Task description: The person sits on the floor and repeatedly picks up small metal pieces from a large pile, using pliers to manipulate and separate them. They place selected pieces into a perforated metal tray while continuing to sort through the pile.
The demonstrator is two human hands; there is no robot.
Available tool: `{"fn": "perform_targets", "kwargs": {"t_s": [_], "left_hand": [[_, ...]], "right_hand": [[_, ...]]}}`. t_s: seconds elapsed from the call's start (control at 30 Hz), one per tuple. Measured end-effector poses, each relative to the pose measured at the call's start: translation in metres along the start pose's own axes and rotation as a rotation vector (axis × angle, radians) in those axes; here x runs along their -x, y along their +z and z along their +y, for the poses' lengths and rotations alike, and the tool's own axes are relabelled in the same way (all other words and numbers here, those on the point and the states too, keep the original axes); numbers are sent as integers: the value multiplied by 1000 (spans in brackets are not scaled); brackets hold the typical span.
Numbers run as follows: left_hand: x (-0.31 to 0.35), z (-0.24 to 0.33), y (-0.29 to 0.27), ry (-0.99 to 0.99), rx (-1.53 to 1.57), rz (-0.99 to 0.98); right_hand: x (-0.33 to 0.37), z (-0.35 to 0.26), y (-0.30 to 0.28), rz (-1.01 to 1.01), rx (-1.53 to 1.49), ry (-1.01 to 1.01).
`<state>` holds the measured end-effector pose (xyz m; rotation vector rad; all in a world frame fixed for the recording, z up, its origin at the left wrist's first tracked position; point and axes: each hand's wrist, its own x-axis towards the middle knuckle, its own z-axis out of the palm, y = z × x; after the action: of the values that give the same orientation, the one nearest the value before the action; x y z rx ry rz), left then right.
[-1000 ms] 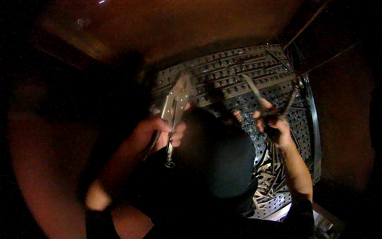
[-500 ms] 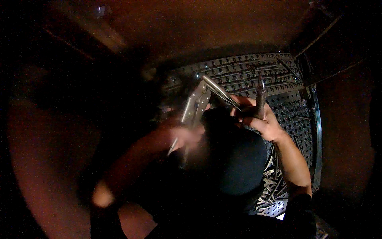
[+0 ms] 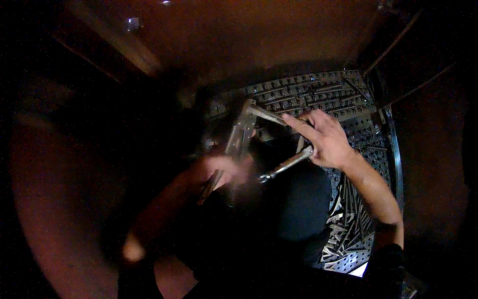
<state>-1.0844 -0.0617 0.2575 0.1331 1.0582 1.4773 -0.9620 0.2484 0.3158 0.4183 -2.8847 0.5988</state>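
Note:
My left hand [image 3: 226, 169], blurred, is wrapped around a riveted metal tool [image 3: 241, 130] that looks like locking pliers, standing nearly upright. A dark metal end [image 3: 211, 187] sticks out below that hand. From the top of the pliers a slender metal arm [image 3: 266, 113] slants down to the right, and the index finger of my right hand [image 3: 323, 139] reaches its end. My right hand is closed, back upward, on a metal rod-like tool [image 3: 288, 164] whose stepped tip points down and left. Its exact kind does not show, and the curled fingers are partly hidden.
Beyond my hands lies a dark perforated metal rack [image 3: 294, 94] with rows of small hooks and several rods. Loose metal pieces [image 3: 343, 219] are heaped at the lower right by a perforated plate [image 3: 348, 260]. Brown walls [image 3: 239, 35] rise around; the left side is very dark.
My right hand has turned over, so its back faces up and the rod-like tool swings from upright to pointing down and left. The left hand and pliers stay nearly in place.

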Motion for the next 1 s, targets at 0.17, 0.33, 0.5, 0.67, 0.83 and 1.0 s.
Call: {"fn": "perform_targets", "kwargs": {"t_s": [0.17,0.33,0.5,0.67,0.83,1.0], "left_hand": [[44,18,27,232,358,-128],[42,3,35,362,358,-103],[28,26,25,382,272,209],[44,15,41,649,-351,683],[38,49,57,1017,-537,752],[52,81,49,1160,-648,832]], "right_hand": [[95,55,120,579,-847,589],[374,185,351,441,-468,1075],[381,177,366,446,-227,1110],[111,86,77,664,-857,714],[-76,-93,-52,-192,-719,108],[-147,-135,24,-41,-786,-226]]}}
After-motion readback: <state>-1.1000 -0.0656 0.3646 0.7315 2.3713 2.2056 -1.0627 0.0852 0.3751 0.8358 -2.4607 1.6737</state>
